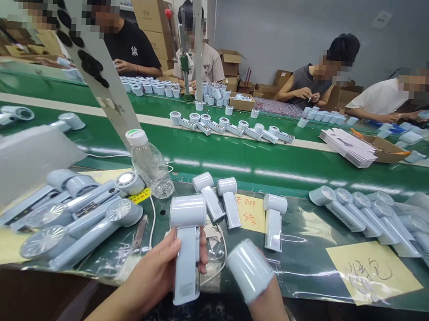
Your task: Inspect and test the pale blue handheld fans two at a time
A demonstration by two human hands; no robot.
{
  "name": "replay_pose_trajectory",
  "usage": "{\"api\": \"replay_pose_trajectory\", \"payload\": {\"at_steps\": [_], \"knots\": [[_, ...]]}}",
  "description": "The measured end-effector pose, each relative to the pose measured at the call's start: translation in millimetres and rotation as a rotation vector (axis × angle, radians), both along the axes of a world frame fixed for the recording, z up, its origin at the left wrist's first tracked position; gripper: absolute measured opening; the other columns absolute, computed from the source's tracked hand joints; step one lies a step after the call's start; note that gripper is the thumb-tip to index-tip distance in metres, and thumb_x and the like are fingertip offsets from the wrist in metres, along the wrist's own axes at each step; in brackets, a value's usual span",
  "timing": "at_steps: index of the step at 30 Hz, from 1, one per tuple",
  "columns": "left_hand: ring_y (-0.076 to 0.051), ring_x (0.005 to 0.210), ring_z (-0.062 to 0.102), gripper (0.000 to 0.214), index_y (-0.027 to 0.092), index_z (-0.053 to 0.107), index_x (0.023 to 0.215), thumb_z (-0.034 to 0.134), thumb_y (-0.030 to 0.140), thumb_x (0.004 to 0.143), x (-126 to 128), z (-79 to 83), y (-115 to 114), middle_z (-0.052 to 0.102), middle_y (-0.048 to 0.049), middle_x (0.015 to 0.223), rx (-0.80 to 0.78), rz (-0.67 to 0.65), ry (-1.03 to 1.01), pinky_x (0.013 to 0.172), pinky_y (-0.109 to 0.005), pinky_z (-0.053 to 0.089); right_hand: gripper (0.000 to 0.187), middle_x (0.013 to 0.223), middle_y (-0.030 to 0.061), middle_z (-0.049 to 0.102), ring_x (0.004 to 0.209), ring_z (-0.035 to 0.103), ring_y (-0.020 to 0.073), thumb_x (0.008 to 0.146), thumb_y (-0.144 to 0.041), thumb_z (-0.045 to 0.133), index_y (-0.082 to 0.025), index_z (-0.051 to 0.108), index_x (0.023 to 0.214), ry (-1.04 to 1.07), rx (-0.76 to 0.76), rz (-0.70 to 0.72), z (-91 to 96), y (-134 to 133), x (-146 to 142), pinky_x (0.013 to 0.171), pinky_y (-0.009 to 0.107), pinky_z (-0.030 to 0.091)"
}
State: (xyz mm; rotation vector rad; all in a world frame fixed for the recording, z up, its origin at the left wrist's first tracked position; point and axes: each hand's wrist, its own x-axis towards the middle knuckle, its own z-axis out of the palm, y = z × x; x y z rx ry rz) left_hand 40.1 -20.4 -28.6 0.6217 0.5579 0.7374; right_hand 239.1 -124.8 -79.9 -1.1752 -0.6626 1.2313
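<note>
My left hand (159, 266) is wrapped round the handle of a light blue handheld fan (188, 263), which stands upright with its round head on top. Its thumb lies along one side and the fingertips show on the other. A second fan's cylindrical head (248, 269) is held by my right hand (269, 299). That head covers most of the right hand's fingers, and no handle shows there. Just beyond the hands, a fan (274, 222) rests on the green bench beside a yellow note (251, 213). Two more fans (230, 202) lie to its left.
Fans are piled at left (87, 220) and lined up at right (360, 213). A plastic bottle (149, 164) stands near a slanted metal post (106, 76). White cables cross the bench (301, 282). Across the conveyor (243, 157), which carries fan parts, several people work.
</note>
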Motion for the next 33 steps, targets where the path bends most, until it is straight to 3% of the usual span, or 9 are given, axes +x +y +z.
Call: {"api": "replay_pose_trajectory", "payload": {"at_steps": [2,4,10,13,17,23,26,29,33], "knots": [[-0.022,0.078,0.063,0.028,0.02,0.072,0.109,0.064,0.035,0.088,4.9,1.0,1.4,0.07,-0.0085,0.095,0.017,0.003,-0.003,0.069,-0.034,0.054,0.03,0.096,0.0082,0.071,0.108,0.059,0.0356,0.07,-0.035,0.084,-0.027,0.073,0.097,-0.103,-0.078,-0.118,-0.7,-1.2,-0.1,0.094,0.049,0.05],[-0.023,0.078,0.064,0.027,0.019,0.071,0.11,0.063,0.033,0.088,9.7,3.5,1.5,0.07,-0.009,0.097,0.026,0.008,-0.009,0.069,-0.035,0.054,0.038,0.097,0.0082,0.072,0.101,0.062,0.0328,0.068,-0.037,0.087,-0.025,0.072,0.1,-0.133,-0.123,-0.113,4.4,-0.7,-1.0,0.092,0.047,0.051],[-0.026,0.081,0.067,0.036,0.013,0.072,0.107,0.05,0.038,0.095,11.9,14.7,-4.8,0.073,-0.0136,0.095,-0.001,-0.133,-0.024,0.076,-0.038,0.054,0.039,0.086,0.0058,0.07,0.075,0.064,0.0219,0.083,-0.056,0.068,-0.022,0.064,0.103,0.369,0.006,0.106,40.1,18.0,-12.9,0.074,0.037,0.053],[-0.025,0.075,0.069,0.041,0.014,0.072,0.107,0.048,0.045,0.095,8.2,21.1,-9.8,0.074,-0.0139,0.09,0.03,-0.245,-0.032,0.073,-0.037,0.054,0.034,0.081,0.0047,0.066,0.064,0.062,0.0194,0.089,-0.052,0.062,-0.021,0.063,0.101,0.484,0.068,0.217,59.1,28.5,-24.2,0.065,0.035,0.051],[-0.025,0.072,0.071,0.04,0.017,0.073,0.103,0.053,0.05,0.093,1.8,28.2,-13.0,0.076,-0.0131,0.084,0.065,-0.267,-0.008,0.071,-0.035,0.054,0.03,0.07,0.0025,0.061,0.057,0.059,0.0192,0.089,-0.049,0.062,-0.02,0.061,0.097,0.573,0.131,0.365,74.6,32.3,-33.7,0.061,0.035,0.046],[-0.028,0.08,0.072,0.036,0.017,0.074,0.104,0.072,0.045,0.081,1.3,23.9,-8.3,0.076,-0.0137,0.09,0.02,-0.284,-0.002,0.078,-0.04,0.056,0.025,0.079,0.0062,0.066,0.067,0.06,0.0206,0.083,-0.039,0.067,-0.017,0.069,0.094,0.608,0.073,0.283,72.4,30.4,-30.5,0.062,0.034,0.048],[-0.024,0.077,0.07,0.041,0.016,0.074,0.101,0.083,0.042,0.07,7.4,19.5,-6.1,0.071,-0.0086,0.083,0.022,-0.26,-0.031,0.076,-0.035,0.056,0.023,0.081,0.0066,0.069,0.07,0.062,0.0213,0.08,-0.039,0.065,-0.017,0.069,0.086,0.656,0.028,0.223,68.1,30.1,-29.7,0.065,0.033,0.049],[-0.016,0.066,0.063,0.045,0.019,0.072,0.102,0.085,0.044,0.067,12.6,17.9,-5.5,0.063,-0.0025,0.076,0.013,-0.22,-0.035,0.066,-0.027,0.054,0.029,0.073,0.005,0.068,0.066,0.061,0.0194,0.082,-0.047,0.063,-0.018,0.065,0.083,0.61,-0.034,0.187,64.4,28.3,-29.5,0.068,0.032,0.048],[-0.014,0.066,0.056,0.041,0.02,0.072,0.099,0.078,0.05,0.073,15.8,16.4,-6.0,0.061,-0.0024,0.08,-0.011,-0.125,0.009,0.06,-0.026,0.053,0.032,0.068,0.002,0.065,0.06,0.055,0.0147,0.082,-0.049,0.065,-0.018,0.062,0.09,0.594,-0.073,0.12,62.1,27.1,-27.0,0.06,0.026,0.045]]}}
